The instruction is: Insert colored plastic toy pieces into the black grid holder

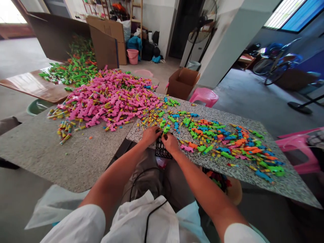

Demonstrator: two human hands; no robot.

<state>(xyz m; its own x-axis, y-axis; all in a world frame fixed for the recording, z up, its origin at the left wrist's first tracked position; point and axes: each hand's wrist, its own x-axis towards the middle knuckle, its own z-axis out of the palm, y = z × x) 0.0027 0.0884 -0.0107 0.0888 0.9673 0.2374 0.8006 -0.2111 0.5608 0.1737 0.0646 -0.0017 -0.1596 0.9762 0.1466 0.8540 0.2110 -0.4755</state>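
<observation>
From my remote seat I see both hands meet at the near edge of the speckled stone table (pixel 76 162). Between them is a black grid (pixel 162 150), a flat piece pierced with rows of small holes, hanging tilted over the table's edge above the lap. My right hand (pixel 170 142) is curled narrow around its upper rim. My left hand (pixel 151 135) has its fingers bent at the grid's top corner, though I cannot tell whether it grips. Small colourful plastic pieces (pixel 220 138) lie just beyond, and a pink heap (pixel 111 98) lies farther left.

No readable text, labels or numbers — boxes, toys unmarked
</observation>
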